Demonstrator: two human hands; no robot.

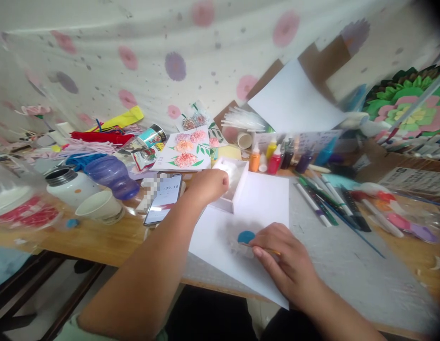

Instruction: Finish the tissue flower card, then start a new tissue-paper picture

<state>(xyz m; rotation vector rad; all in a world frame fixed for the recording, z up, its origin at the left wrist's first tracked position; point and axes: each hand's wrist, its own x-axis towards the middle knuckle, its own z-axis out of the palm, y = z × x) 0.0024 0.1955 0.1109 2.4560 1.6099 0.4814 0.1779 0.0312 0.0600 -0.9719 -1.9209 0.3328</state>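
My left hand (pixel 213 183) is closed in a fist over the near left side of a small white box (pixel 237 192). White, soft-looking material (pixel 231 169) lies inside that box, and whatever the fingers may grip is hidden. Lower down, my right hand (pixel 283 255) pinches a thin paintbrush (pixel 271 249) with an orange-brown handle. Its tip end points left, at the lower edge of a round blue patch (pixel 246 237). A pale, translucent shape borders the blue on a white paper sheet (pixel 220 241); blur hides its details.
Paint bottles (pixel 274 161) stand behind the sheet. Pens (pixel 317 199) lie to its right on a grey mat (pixel 347 274). To the left are a phone (pixel 165 199), a paper cup (pixel 100 208) and an open white bottle (pixel 68 187). A floral picture (pixel 186 149) sits behind.
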